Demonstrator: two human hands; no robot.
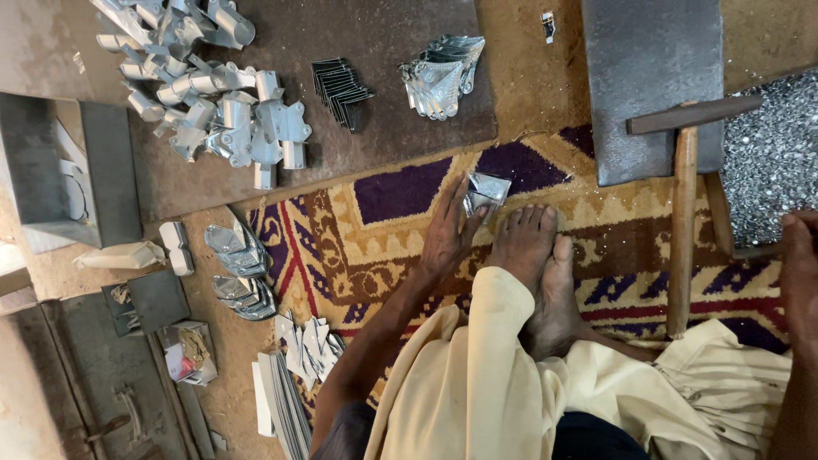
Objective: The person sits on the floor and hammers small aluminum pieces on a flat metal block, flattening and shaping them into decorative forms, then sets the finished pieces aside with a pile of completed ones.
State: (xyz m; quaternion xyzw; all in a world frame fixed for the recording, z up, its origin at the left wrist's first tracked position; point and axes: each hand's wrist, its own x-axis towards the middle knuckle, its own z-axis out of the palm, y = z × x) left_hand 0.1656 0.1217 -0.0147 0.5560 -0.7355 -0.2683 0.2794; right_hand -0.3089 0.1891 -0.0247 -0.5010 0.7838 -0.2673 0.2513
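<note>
I sit cross-legged on a patterned rug [383, 247], my bare feet [532, 255] in front of me. My left hand [445, 238] reaches forward, and its fingertips pinch a shiny pressed metal piece [487, 189] that rests on the rug just beyond my toes. My right hand [801, 264] shows only partly at the right edge, beside a tray of small metal scraps [771, 153]; its fingers are cut off from view. A wooden-handled hammer [682, 230] lies between my two hands, its head against a grey steel block [652, 85].
On a dark board ahead lie a stack of shiny pressed pieces [439, 77], a fan of dark plates [339, 89] and a heap of silver brackets [213, 94]. Left of the rug are more pressed pieces [239, 251], flat blanks [307, 345] and small boxes [189, 351].
</note>
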